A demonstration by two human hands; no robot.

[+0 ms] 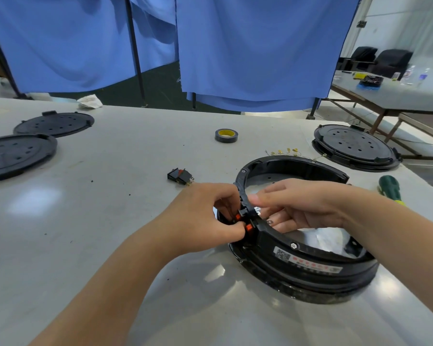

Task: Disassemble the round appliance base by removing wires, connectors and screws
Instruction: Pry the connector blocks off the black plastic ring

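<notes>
Base: the black round base (310, 268) is lying on the desk (110, 245) at about 4 o'clock in the view.
Left hand: the left hand (200, 221) is pinching an orange-buttoned switch (248, 227) on the base's outer wall at 9 o'clock, fingers curled.
Right hand: the right hand (300, 206) is reaching inside the ring behind the switch; fingers partly hidden, so their grip cannot be told.
Loose switch: a second switch (180, 176) is lying at 11 o'clock of the base.
Screwdriver: a green-handled screwdriver (389, 189) is lying at 2 o'clock.
Tape: a roll of tape (226, 135) is sitting farther off at 12 o'clock.

Black round base (310, 268) with orange switches (248, 228), blue curtains (255, 46), green screwdriver handle (388, 188), black-yellow tape roll (226, 135)
</notes>
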